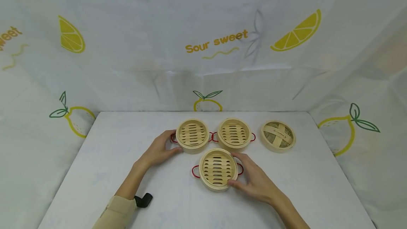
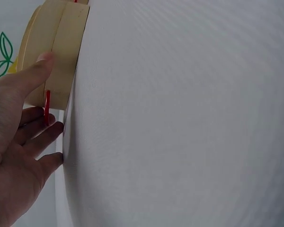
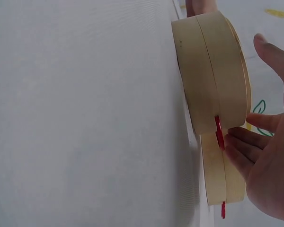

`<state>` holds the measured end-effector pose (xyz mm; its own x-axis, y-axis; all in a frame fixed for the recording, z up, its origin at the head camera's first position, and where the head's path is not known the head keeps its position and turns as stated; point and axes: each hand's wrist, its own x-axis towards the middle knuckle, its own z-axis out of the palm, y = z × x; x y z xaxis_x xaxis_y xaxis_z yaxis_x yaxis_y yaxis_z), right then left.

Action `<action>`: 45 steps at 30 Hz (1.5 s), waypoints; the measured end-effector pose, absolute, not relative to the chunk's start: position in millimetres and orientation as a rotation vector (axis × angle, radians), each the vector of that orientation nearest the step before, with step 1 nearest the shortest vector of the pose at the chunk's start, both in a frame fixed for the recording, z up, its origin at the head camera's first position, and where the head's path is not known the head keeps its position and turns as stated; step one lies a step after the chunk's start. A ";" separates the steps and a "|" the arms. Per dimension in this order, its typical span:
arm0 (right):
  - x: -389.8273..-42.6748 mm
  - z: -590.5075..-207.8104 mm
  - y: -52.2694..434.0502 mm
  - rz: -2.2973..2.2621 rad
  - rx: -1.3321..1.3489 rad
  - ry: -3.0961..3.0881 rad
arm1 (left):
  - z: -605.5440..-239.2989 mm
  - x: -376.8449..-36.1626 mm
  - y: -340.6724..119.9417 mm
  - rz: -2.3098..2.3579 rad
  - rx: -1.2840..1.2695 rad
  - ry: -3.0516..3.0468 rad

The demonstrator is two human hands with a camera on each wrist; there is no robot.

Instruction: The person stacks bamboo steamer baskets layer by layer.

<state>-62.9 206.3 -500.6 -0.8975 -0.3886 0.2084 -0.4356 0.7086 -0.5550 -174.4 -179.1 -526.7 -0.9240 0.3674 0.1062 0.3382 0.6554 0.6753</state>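
Three round bamboo steamer baskets with red wire handles stand on a white table (image 1: 105,172). My left hand (image 1: 159,151) cups the left side of the back-left basket (image 1: 192,135). In the left wrist view its thumb lies on the basket wall (image 2: 61,56) and the fingers (image 2: 38,137) stretch by the red handle (image 2: 47,106). My right hand (image 1: 254,181) spans the right side of the near basket (image 1: 217,169). In the right wrist view its fingers (image 3: 241,146) sit at that basket's (image 3: 213,71) red handle (image 3: 219,132), the thumb just off the rim. The third basket (image 1: 234,133) stands behind.
A woven bamboo lid (image 1: 278,136) lies to the right of the back baskets. White cloth printed with lemons (image 1: 297,33) hangs behind and at both sides of the table. A black strap (image 1: 143,199) and a beige sleeve (image 1: 116,213) sit on my left forearm.
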 end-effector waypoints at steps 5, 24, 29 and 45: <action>-63.6 -498.1 204.0 0.990 0.685 -2.908 | -524.3 -174.6 -176.8 1.145 0.594 2.819; -66.6 -502.8 183.3 1.014 0.758 -2.894 | -520.8 -174.8 -177.5 1.134 0.557 2.800; -68.6 -501.0 180.5 1.047 0.761 -2.870 | -522.1 -173.9 -177.9 1.137 0.543 2.805; -65.8 -507.2 174.5 1.099 0.712 -2.823 | -520.2 -172.5 -174.6 1.224 0.565 2.783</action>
